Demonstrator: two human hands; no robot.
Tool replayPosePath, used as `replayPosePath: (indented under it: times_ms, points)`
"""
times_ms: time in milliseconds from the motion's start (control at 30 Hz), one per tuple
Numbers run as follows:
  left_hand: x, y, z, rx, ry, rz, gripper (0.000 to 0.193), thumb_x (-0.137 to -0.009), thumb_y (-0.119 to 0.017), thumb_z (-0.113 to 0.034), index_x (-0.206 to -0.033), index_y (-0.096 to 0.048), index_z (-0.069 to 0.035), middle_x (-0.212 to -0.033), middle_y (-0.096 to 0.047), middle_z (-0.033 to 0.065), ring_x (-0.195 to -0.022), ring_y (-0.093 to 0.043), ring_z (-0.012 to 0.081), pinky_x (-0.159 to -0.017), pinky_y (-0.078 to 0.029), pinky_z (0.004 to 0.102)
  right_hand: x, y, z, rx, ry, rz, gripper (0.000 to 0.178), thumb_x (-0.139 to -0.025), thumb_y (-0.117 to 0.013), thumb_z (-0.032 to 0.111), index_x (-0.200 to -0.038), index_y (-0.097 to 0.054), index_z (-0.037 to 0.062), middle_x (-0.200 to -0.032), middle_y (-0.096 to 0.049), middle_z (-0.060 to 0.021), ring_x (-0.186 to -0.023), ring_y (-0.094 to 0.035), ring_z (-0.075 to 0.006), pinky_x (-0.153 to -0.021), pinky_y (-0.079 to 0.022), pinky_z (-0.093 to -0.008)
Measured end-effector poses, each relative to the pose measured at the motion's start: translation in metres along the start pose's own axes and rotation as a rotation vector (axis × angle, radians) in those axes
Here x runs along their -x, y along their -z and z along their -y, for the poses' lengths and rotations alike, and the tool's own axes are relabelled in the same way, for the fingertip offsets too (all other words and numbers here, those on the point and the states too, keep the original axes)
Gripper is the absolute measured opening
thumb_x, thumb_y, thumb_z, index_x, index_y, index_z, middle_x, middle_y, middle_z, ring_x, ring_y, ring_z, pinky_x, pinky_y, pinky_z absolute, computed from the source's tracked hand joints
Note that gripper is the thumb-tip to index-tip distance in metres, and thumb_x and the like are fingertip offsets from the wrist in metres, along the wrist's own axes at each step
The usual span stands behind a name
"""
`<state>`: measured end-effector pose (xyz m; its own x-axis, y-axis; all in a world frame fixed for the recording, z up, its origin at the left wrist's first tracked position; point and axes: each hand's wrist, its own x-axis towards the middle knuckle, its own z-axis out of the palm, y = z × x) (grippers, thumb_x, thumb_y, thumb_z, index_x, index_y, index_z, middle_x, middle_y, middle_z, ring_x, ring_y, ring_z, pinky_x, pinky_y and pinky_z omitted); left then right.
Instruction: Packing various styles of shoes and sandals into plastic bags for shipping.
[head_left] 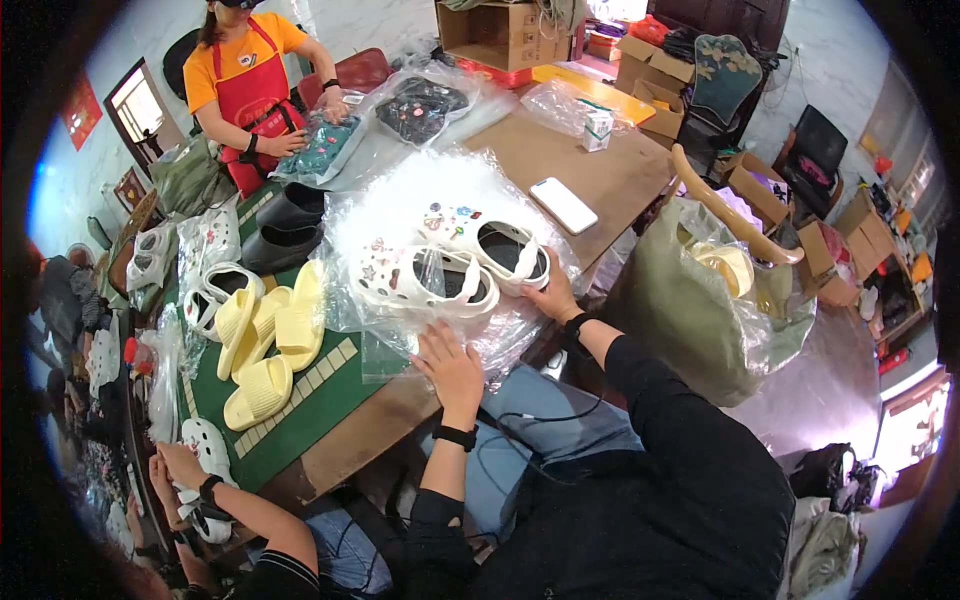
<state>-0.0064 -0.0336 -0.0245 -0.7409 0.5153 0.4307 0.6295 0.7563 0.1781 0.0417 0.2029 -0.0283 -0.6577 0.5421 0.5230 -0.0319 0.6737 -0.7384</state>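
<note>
A pair of white clogs decorated with small charms lies side by side on clear plastic bags [400,215] in front of me, toes pointing left. My right hand [553,292] grips the heel end of the farther clog [515,250]. The nearer clog [440,285] lies just beyond my left hand [450,368]. That hand rests flat on the clear plastic, fingers spread and stretched out, holding nothing. Black wristbands circle both my wrists.
Yellow slippers [265,330] and black shoes [285,230] lie on a green mat to the left. A white phone [563,206] and small box [597,130] sit farther off. A large green sack [690,310] stands right. One co-worker [250,90] handles bagged shoes; another's hand [185,465] touches a white clog.
</note>
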Motion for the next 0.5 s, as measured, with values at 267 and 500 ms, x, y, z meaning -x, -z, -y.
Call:
replayPosePath:
  times_ms: [267,500]
  points:
    - [-0.002,-0.002,0.011,-0.059,0.028,-0.007,0.069,-0.082,-0.052,-0.03,-0.137,-0.025,0.002,-0.138,-0.031,0.024,-0.128,-0.028,0.0401,-0.103,-0.018,0.0588,-0.003,-0.013,0.012,-0.01,-0.018,0.019,0.083,-0.066,-0.074,0.032,-0.131,-0.029,0.009,-0.114,-0.053,-0.0209,-0.105,-0.054,-0.0346,-0.088,-0.043,-0.039]
    - [-0.002,-0.009,0.004,-0.038,0.03,-0.019,0.066,-0.081,-0.05,-0.029,-0.135,-0.028,0.003,-0.137,-0.031,0.0236,-0.128,-0.029,0.0388,-0.104,-0.017,0.0573,-0.006,0.0,0.002,-0.141,-0.034,0.086,0.087,-0.064,-0.075,0.033,-0.132,-0.028,0.0034,-0.119,-0.049,-0.0206,-0.11,-0.051,-0.0328,-0.093,-0.04,-0.0377]
